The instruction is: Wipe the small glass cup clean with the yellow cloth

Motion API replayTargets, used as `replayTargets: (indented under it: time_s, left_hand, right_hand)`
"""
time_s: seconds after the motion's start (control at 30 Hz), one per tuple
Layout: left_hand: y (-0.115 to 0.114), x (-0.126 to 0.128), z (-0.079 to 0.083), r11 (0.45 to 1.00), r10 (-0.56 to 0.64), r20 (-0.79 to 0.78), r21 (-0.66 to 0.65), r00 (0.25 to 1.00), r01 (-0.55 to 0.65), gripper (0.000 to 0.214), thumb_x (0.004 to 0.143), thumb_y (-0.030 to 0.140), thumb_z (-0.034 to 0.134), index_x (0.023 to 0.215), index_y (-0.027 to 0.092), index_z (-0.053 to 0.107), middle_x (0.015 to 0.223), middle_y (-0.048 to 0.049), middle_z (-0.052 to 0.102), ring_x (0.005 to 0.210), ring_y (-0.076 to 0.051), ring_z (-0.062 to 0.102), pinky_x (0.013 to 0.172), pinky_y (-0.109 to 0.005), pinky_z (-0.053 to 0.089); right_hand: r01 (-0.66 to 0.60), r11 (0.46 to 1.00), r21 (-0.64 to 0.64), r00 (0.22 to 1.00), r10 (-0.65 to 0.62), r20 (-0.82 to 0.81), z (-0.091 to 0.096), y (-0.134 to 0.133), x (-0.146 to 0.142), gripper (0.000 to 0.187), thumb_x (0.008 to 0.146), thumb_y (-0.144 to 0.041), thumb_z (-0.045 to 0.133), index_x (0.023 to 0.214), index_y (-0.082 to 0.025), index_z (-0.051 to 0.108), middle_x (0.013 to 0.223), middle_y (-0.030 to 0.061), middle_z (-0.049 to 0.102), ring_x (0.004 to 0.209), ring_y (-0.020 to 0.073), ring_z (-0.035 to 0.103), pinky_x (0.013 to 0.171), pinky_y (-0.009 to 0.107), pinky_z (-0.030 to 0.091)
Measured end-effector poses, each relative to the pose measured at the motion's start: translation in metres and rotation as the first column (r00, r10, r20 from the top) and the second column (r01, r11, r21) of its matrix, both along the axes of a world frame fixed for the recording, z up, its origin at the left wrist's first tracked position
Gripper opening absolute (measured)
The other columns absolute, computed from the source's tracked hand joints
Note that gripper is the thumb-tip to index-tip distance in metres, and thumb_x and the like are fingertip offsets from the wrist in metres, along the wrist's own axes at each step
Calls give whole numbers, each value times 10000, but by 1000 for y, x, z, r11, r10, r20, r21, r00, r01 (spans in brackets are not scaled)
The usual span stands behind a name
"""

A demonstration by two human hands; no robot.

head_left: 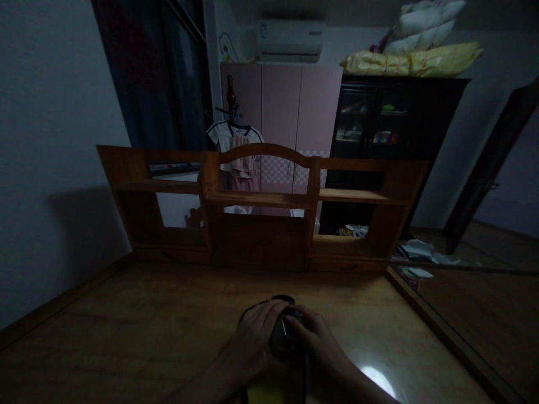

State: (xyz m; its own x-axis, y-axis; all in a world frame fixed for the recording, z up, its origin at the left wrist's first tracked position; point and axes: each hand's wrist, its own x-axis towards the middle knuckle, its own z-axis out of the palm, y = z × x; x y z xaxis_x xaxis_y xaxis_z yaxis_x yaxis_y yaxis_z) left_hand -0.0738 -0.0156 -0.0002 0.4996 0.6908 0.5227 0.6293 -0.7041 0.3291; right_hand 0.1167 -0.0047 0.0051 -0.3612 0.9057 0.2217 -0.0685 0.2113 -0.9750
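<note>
A dark, rounded object with a glossy face is between my two hands, low in the middle of the view. It is too dim to tell its kind. My left hand wraps over its left side with the fingers together. From the right, my right hand grips it, with a finger bent over the top. A black curved part sticks out beyond the fingers. Below the wrists shows a yellow patch with a dark border; whether it belongs to the same object I cannot tell.
The hands are over a glossy wooden desktop. A wooden shelf unit with open compartments stands along its far edge. A raised rim borders the right side, and a wall rises at left. Behind are pink and black cabinets.
</note>
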Motion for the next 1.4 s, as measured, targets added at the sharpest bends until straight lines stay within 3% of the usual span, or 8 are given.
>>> replayTargets:
  time_s: [0.2, 0.37, 0.6, 0.73, 1.0, 1.1, 1.27, 1.4]
  left_hand:
    - [-3, -1, -2, 998, -1, -57, 67, 998, 4, 894, 655, 387, 799, 1394, 191, 337, 1358, -138, 516, 1244, -315, 502, 1047, -485, 430]
    - [-5, -2, -2, 988, 7, -99, 153, 995, 8, 869, 693, 436, 775, 1395, 159, 342, 1327, -159, 542, 1207, -323, 535, 1027, -486, 442]
    - [-10, 1, 7, 977, 11, -146, 210, 989, 20, 934, 673, 566, 759, 1400, 150, 346, 1302, -174, 558, 1149, -332, 572, 990, -474, 461]
    - [-11, 1, 8, 973, 19, -163, 231, 986, 20, 927, 669, 553, 766, 1396, 145, 359, 1297, -169, 562, 1143, -328, 576, 987, -471, 467]
    - [-10, 2, 5, 966, -1, -116, 256, 993, 30, 882, 725, 549, 722, 1402, 133, 340, 1326, -171, 533, 1216, -310, 527, 1029, -461, 451]
    - [-11, 1, 5, 967, 13, -74, 254, 997, 6, 803, 792, 489, 686, 1421, 151, 319, 1365, -165, 494, 1263, -291, 488, 1048, -442, 440]
    - [-11, -2, 6, 979, 21, -13, 202, 1000, -18, 777, 832, 446, 662, 1451, 182, 273, 1413, -159, 432, 1313, -284, 433, 1074, -453, 415]
    - [-12, -4, 6, 983, 8, 63, 183, 998, -20, 724, 855, 382, 650, 1444, 211, 266, 1424, -158, 410, 1315, -287, 428, 1054, -479, 428]
  right_hand:
    - [14, 1000, -22, 999, -13, 30, -2, 0, 3, 389, 841, -367, 655, 1186, -189, 634, 1057, 67, 715, 939, 260, 654, 822, 373, 515]
    - [-2, 1000, 31, 993, -2, 121, -13, 3, 8, 194, 812, -264, 654, 953, -142, 706, 879, 39, 717, 812, 223, 638, 701, 296, 494]
    - [7, 988, 157, 980, -38, 197, -6, -5, 10, 335, 782, -122, 581, 1105, -186, 641, 993, 20, 696, 905, 206, 619, 797, 295, 485]
    - [44, 965, 260, 934, -132, 333, -8, -7, 11, 313, 829, -170, 565, 1135, -207, 617, 942, 18, 700, 817, 182, 629, 725, 273, 485]
    - [130, 880, 457, 836, -346, 426, 2, -10, 19, 134, 896, -276, 539, 862, -181, 627, 700, 9, 661, 597, 142, 603, 551, 221, 394]
    - [171, 878, 448, 828, -374, 418, 3, -10, 21, 223, 928, -319, 509, 828, -177, 649, 660, 6, 649, 571, 140, 596, 541, 222, 382]
    - [167, 918, 359, 904, -288, 315, 9, -9, 20, 270, 937, -378, 502, 911, -180, 684, 735, 5, 672, 648, 153, 602, 588, 227, 420]
    - [97, 993, 63, 988, -104, 117, 9, -6, 14, 325, 878, -456, 582, 999, -175, 692, 885, 36, 700, 814, 202, 627, 715, 281, 480]
